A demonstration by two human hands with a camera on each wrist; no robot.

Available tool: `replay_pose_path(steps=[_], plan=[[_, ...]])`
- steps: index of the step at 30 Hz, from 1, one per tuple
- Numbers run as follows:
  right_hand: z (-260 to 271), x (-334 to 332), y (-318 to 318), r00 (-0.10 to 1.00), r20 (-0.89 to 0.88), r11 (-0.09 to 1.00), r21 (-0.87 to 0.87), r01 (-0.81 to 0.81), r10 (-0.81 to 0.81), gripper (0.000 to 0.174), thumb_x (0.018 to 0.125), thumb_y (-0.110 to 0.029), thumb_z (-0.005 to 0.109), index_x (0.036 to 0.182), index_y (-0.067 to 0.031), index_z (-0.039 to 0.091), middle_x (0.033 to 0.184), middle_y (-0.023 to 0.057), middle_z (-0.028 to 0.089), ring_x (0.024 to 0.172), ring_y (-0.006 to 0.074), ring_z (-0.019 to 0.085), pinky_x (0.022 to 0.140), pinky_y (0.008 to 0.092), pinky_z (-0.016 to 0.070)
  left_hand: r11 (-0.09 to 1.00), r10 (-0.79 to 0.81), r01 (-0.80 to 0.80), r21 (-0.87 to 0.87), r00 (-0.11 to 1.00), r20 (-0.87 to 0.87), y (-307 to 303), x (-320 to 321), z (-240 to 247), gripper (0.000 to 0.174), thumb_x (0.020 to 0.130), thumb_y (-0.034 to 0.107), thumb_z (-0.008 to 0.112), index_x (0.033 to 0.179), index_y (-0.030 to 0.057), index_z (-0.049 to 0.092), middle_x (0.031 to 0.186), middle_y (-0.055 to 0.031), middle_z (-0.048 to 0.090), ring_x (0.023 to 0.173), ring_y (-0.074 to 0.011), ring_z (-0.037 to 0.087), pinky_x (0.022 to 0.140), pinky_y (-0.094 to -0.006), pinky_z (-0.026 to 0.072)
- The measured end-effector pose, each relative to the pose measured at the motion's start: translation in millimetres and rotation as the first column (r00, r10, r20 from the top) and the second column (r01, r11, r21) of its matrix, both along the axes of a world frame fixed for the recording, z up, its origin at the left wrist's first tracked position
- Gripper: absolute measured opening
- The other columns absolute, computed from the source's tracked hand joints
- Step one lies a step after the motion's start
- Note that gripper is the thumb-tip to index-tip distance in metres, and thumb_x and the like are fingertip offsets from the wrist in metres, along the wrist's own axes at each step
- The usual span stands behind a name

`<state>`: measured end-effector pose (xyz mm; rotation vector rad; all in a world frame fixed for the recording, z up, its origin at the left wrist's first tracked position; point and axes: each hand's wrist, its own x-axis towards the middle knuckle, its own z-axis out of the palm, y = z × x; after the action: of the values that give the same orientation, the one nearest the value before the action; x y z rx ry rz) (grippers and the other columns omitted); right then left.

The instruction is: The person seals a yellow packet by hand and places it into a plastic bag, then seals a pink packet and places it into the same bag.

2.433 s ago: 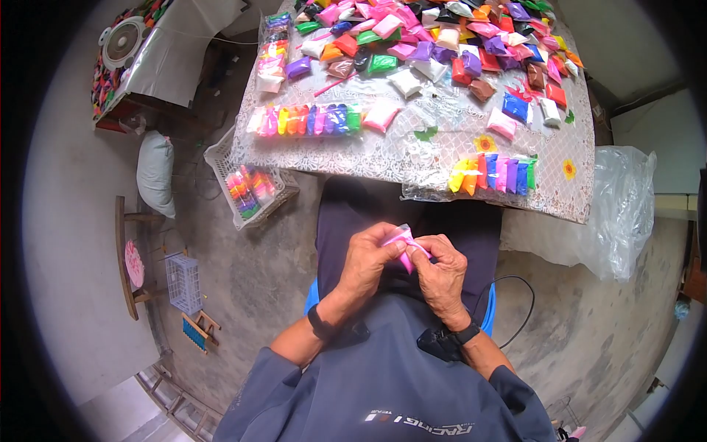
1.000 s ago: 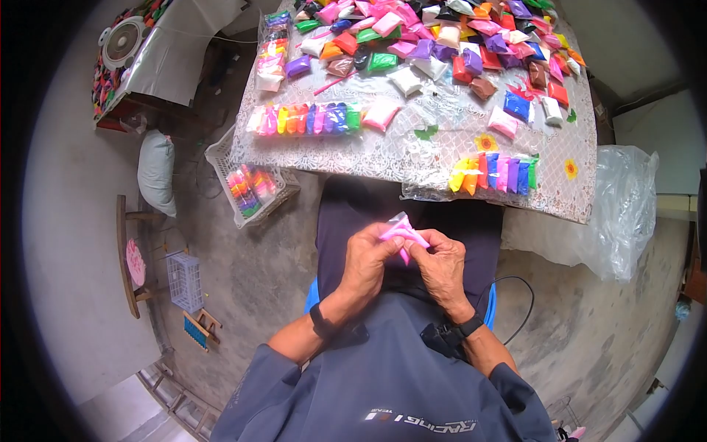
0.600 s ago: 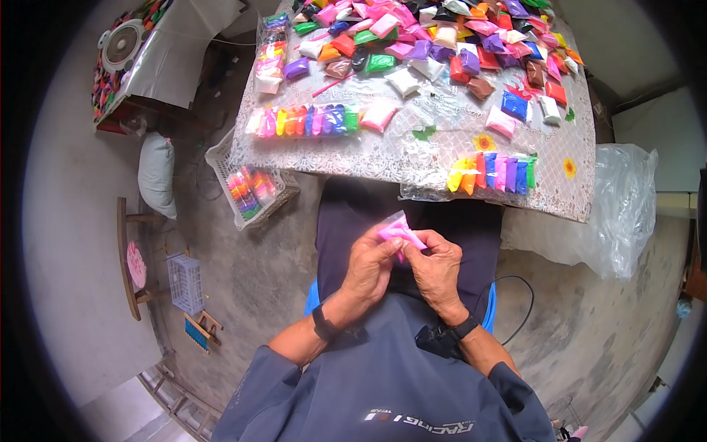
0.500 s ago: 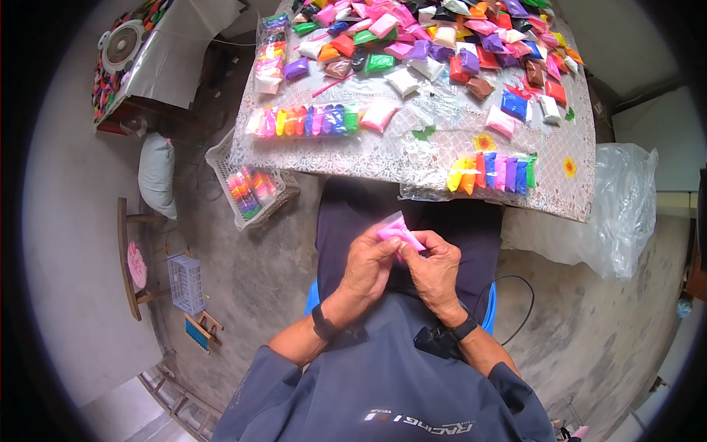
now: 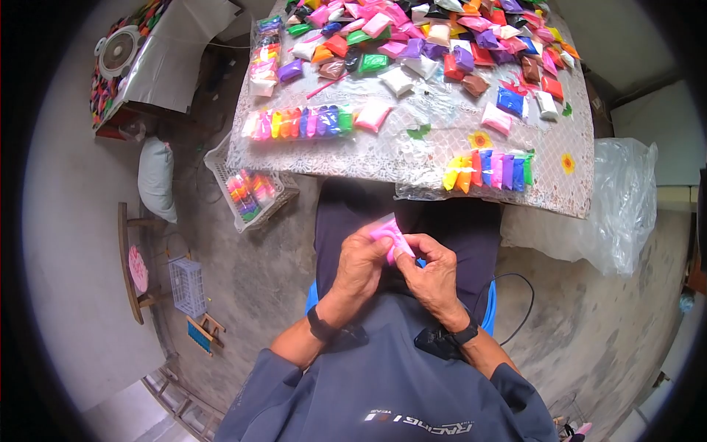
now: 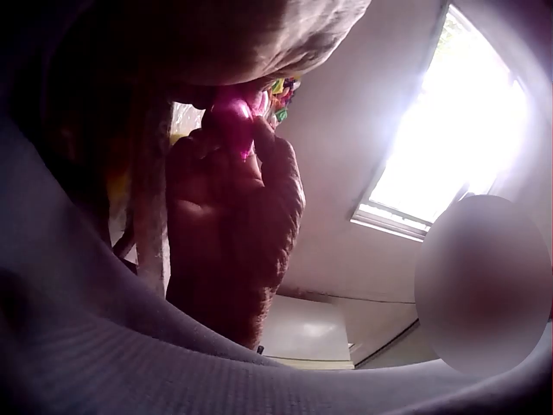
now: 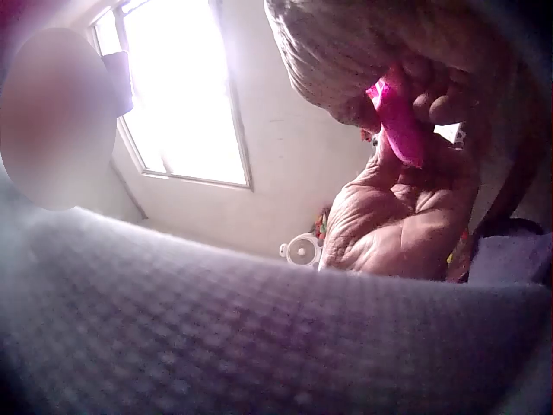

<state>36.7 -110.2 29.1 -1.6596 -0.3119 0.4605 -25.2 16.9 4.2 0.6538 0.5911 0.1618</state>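
Observation:
A small clear packet of pink clay-like stuff (image 5: 392,237) is between both hands, above the lap and short of the table's edge. My left hand (image 5: 359,264) pinches its left side with thumb and fingers. My right hand (image 5: 433,276) grips its lower right end, the thumb lying on top. The packet's clear flap points up and away from me. In the left wrist view the pink packet (image 6: 232,125) shows dark between the fingertips. Its pink underside (image 7: 400,130) bulges between the hands in the right wrist view. The fingers cover part of it.
The lace-covered table (image 5: 294,156) ahead bears a heap of coloured packets (image 5: 434,33). Clear bags of packets in rows (image 5: 302,122) lie nearer, another (image 5: 490,171) at the front edge. A white basket (image 5: 250,214) with bagged packets stands lower left. Clear plastic sheeting (image 5: 622,206) hangs at right.
Both hands have shifted slightly left with the pink packet. Its folded, pointed lower end no longer shows; the packet now lies more lengthwise, flap upward. The table's things stay put.

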Motion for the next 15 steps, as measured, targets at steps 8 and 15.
replay_pose_path(steps=[8,15], plan=[[-10.6,-2.1,1.2,0.998,-0.031,0.998,0.038,0.048,-0.047,0.006,0.091,-0.003,0.071,0.092,0.0028,0.07,0.078,0.0005,0.068,0.073,0.0044,0.06,0.067,0.0224,0.0488,1.0,-0.004,0.004,0.029,1.0,0.006,-1.5,-0.2,-0.8,0.018,0.085,-0.001,0.07,0.104,-0.0013,0.067,0.095,-0.0066,0.069,0.085,-0.0138,0.063,0.079,-0.0273,0.0505],[-15.9,-2.1,3.9,0.994,0.041,0.994,-0.037,0.106,-0.105,0.004,0.089,-0.002,0.07,0.09,0.0023,0.07,0.075,0.0002,0.067,0.071,0.0045,0.058,0.066,0.0226,0.0479,1.0,-0.004,0.003,0.017,1.0,0.029,-2.5,0.4,-10.1,0.019,0.085,-0.002,0.069,0.104,-0.0016,0.068,0.095,-0.0068,0.069,0.083,-0.0143,0.062,0.077,-0.0274,0.05]])
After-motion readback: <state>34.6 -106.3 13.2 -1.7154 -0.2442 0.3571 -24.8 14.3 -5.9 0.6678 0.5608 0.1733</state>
